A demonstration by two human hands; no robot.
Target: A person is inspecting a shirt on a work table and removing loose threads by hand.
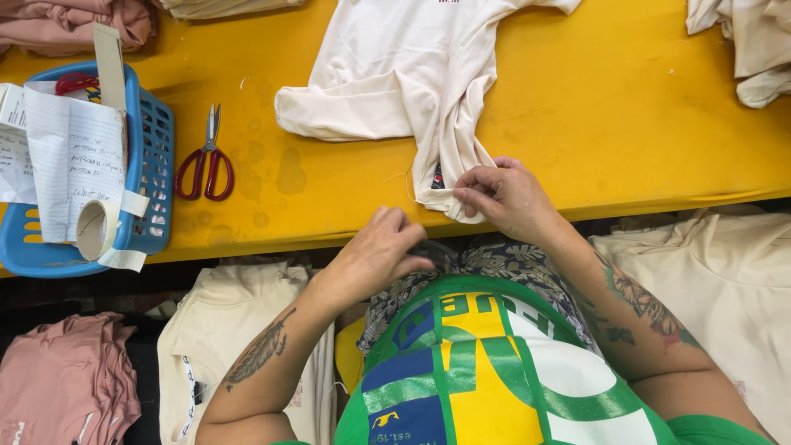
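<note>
At the near edge of the yellow surface [577, 124], a cream cotton garment [404, 74] is spread out, its lower corner gathered into a narrow fold that hangs just over the edge. That fold is pinched by the right hand [503, 198], the grip clamped on the fabric between thumb and fingertips. The left hand [379, 251] is held just below the edge, near the fold but apart from it; its fingers are curled together, and whether anything is held inside them cannot be told. A pair of red-handled scissors [208, 156] is laid flat on the surface to the left, well apart from both hands. Further left, a blue plastic basket [152, 177] is seen, with lined paper sheets [74, 165] and a roll of pale tape [97, 229] resting in it. Folded pink garments [74, 21] are piled at the far left corner, and more cream garments [746, 45] at the far right. Below the surface, stacks of cream cloth [725, 280] and pink cloth [66, 379] are seen.
</note>
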